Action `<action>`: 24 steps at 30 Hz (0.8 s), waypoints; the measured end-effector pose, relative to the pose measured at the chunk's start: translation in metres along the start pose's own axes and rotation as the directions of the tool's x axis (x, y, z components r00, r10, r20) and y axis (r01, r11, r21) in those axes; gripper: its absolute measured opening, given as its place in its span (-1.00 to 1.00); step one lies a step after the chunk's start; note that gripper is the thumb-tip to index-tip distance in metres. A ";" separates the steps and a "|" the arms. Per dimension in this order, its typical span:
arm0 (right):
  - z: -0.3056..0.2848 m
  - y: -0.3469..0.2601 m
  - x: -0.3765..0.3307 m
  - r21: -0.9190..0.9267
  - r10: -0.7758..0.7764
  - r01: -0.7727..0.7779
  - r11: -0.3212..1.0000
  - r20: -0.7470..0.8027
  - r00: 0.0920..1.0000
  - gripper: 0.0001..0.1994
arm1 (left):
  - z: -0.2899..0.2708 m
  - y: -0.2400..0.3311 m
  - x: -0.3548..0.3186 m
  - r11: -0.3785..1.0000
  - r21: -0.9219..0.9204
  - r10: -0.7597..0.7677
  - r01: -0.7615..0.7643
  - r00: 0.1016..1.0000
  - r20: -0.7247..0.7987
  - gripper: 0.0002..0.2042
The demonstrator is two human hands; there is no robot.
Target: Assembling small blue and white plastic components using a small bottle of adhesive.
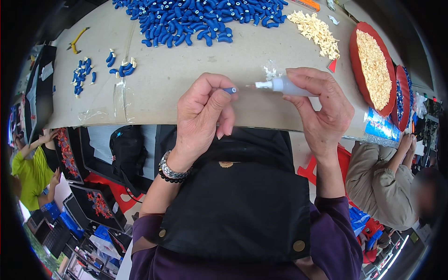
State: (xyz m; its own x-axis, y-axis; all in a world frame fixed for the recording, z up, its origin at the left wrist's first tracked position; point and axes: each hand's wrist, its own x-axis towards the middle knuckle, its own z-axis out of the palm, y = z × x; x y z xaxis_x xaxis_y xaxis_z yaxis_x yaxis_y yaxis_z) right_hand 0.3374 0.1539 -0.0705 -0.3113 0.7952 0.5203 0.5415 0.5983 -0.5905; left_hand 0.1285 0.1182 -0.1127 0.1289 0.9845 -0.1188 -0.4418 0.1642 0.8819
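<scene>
Between thumb and forefinger, my left hand (198, 112) pinches a small blue tube piece (230, 90), its hollow end facing right. My right hand (326, 105) grips a small translucent squeeze bottle (287, 86) on its side. The bottle's thin tip points left at the blue piece, with a short gap between them. Both hands are above the near edge of the table. Further left lie several blue pieces with cream ends (125, 69), and another cluster of them (80, 77) sits beside these.
A big heap of blue pieces (186, 18) covers the table's far side. Right of it lie loose cream pieces (315, 32) and a red dish (359, 56) full of them. Yellow-handled pliers (77, 41) rest at far left. White residue (272, 72) marks the tabletop. Another person (380, 186) sits at right.
</scene>
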 end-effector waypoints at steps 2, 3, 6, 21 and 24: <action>-0.004 0.004 0.003 0.036 0.061 -0.058 0.998 -0.082 0.995 -0.71 | 0.001 0.002 -0.002 1.000 0.014 -0.020 0.021 1.000 -0.014 -0.88; -0.006 0.008 0.005 0.019 0.050 -0.048 0.999 -0.089 0.995 -0.71 | 0.002 0.004 -0.001 0.999 0.031 -0.039 0.040 0.999 -0.029 -0.89; -0.012 0.025 0.011 0.246 0.323 -0.271 0.931 -0.202 0.925 -0.66 | 0.001 0.004 -0.003 0.996 0.048 -0.069 0.071 0.997 -0.043 -0.90; -0.021 0.087 0.068 -0.390 0.237 -0.216 0.895 0.008 0.971 -0.84 | -0.003 -0.003 -0.001 0.999 0.019 -0.030 0.029 0.999 0.044 -0.85; -0.018 0.085 0.070 -0.498 0.261 -0.180 0.849 0.097 0.961 -0.85 | -0.003 -0.002 0.000 0.999 0.031 -0.027 0.025 0.998 0.053 -0.86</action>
State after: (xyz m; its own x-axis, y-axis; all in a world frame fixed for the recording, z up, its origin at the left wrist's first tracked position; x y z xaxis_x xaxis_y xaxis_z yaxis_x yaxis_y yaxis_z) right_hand 0.3755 0.2584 -0.0734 -0.2338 0.9293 0.2858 0.9041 0.3160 -0.2877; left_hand 0.1270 0.1179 -0.1153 0.1873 0.9752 -0.1180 -0.4108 0.1869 0.8924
